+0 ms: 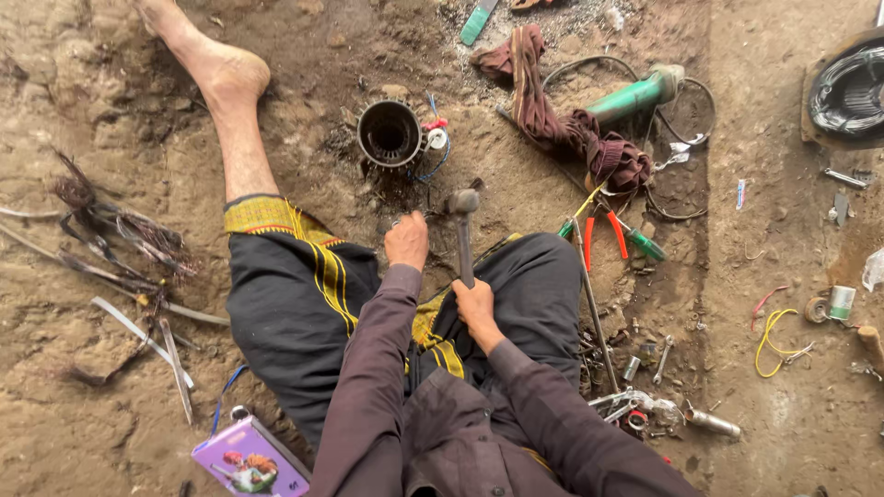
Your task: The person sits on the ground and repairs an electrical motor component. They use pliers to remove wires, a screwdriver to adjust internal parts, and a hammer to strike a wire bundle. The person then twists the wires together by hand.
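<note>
Steel hammer (463, 230) is gripped in the right hand (476, 308), head raised just below the motor shell (389, 134); left hand (407, 241) pinches something small beside it. Shell looks stripped already, wires (110, 230) left of it.

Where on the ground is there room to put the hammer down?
Bare dirt lies left of the stretched leg, above the wire scraps, and right of the pliers, before the yellow wire. It is crowded by the stator and the bolts.
</note>
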The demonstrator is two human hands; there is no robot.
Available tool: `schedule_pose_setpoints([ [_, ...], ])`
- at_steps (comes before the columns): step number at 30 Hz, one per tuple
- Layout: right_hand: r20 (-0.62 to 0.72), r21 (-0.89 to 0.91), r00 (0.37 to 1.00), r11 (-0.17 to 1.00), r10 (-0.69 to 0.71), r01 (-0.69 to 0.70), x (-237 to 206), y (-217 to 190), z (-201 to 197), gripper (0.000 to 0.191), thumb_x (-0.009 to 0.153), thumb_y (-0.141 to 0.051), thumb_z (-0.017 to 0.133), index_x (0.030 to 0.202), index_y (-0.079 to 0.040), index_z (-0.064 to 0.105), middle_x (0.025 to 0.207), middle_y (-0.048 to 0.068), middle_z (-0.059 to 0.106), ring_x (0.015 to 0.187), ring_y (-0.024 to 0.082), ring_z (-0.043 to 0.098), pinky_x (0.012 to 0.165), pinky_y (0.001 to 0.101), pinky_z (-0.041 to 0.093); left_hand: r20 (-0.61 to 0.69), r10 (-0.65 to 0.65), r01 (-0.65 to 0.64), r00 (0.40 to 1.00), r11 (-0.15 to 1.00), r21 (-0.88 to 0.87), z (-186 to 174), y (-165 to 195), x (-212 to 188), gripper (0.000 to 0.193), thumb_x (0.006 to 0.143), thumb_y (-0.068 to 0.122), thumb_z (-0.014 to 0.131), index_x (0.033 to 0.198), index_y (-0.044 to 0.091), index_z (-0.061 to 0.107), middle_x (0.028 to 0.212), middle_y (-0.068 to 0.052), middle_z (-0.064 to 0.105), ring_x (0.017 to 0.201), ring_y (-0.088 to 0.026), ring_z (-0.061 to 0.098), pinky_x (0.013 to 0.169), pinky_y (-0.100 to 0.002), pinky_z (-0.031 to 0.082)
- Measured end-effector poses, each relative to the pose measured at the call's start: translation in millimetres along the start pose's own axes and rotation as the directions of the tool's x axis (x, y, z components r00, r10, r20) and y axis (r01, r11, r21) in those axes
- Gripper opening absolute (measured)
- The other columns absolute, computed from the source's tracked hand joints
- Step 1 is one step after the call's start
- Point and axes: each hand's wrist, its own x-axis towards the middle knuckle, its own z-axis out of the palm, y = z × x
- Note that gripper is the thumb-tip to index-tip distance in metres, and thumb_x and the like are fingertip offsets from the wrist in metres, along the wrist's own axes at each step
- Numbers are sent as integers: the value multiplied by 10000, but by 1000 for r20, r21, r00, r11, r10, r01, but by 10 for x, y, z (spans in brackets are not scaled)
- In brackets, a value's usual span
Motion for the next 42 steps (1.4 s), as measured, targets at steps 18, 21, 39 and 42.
schedule_pose_setpoints([
  [18, -52, -103, 994, 991, -96, 91, 72, -7, -27, 290, 859, -231, 719, 711, -16, 592, 543, 43, 561, 479, 129, 530, 474, 340, 416, 542, -247, 448, 803, 851, -276, -178, -54, 176, 340, 995, 367, 586, 1062, 79, 754, 1108, -210, 721, 1035, -411, 687, 864, -517, 545],
  [21, 62, 115, 995, 990, 73, -79, 58, -53, -31, 313, 886, -228, 691, 731, 9, 557, 567, 53, 526, 473, 177, 479, 467, 394, 375, 663, -221, 522, 716, 800, -296, -150, -111, 245, 382, 1000, 351, 581, 1149, 42, 748, 1212, -247, 693, 1124, -433, 662, 925, -525, 533],
  [39, 192, 310, 957, 912, 215, -268, 11, 33, -2, 268, 872, -182, 674, 711, -88, 482, 528, -16, 440, 370, 126, 386, 358, 336, 310, 942, 136, 951, 307, 0, -310, 110, -186, 115, 317, 1043, 375, 556, 917, 92, 623, 660, -9, 515, 471, -131, 363, 419, -318, 259],
  [42, 252, 458, 944, 833, 213, -310, 65, 57, -86, 273, 883, -186, 680, 743, -117, 456, 512, -36, 393, 354, 104, 352, 339, 306, 291, 934, 164, 948, 318, -58, -312, 154, -155, 68, 317, 1055, 380, 543, 958, 86, 615, 670, -8, 514, 480, -123, 372, 428, -309, 284],
])
